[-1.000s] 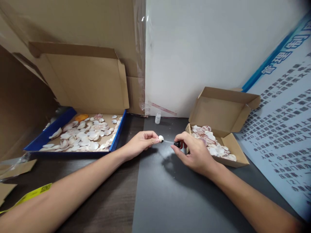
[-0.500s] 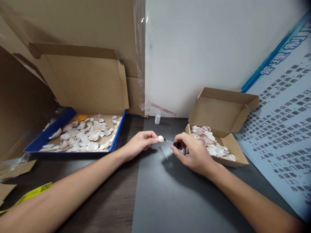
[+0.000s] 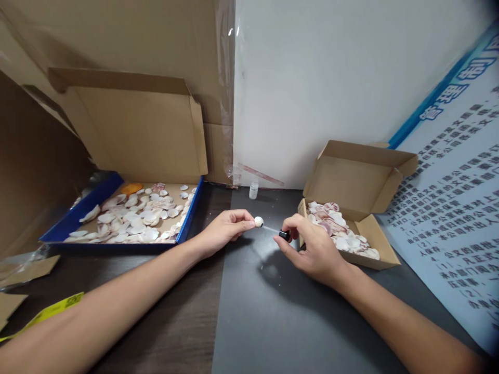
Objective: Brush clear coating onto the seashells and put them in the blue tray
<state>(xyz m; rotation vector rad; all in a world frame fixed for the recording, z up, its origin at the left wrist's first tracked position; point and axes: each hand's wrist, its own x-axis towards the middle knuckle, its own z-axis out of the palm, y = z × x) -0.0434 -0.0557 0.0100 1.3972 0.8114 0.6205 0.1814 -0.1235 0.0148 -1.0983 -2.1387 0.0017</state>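
The shell (image 3: pixel 258 222), small, white and rounded, sits pinched at the fingertips of the left hand (image 3: pixel 223 231), lifted just above the grey mat (image 3: pixel 273 311) on the worktop (image 3: pixel 183 322), between the two open boxes. That hand is closed around it, thumb and forefinger meeting on its left side, which leaves the right side bare towards the brush (image 3: pixel 275 230). The right hand (image 3: pixel 312 249) is curled shut on the brush's black cap, thumb and fingers gripping it like a pen, apparently so the thin clear stem can be steered finely. The brush's long axis runs nearly level, left to right, its tip pointing left and touching or just beside the shell; contact cannot be told for certain. A small bottle (image 3: pixel 253 189) stands upright near the wall, well apart from the hands. The blue tray (image 3: pixel 187 221) on the left holds many shells spread flat; the cardboard box (image 3: pixel 370 228) just beside the right hand holds a heap of them.
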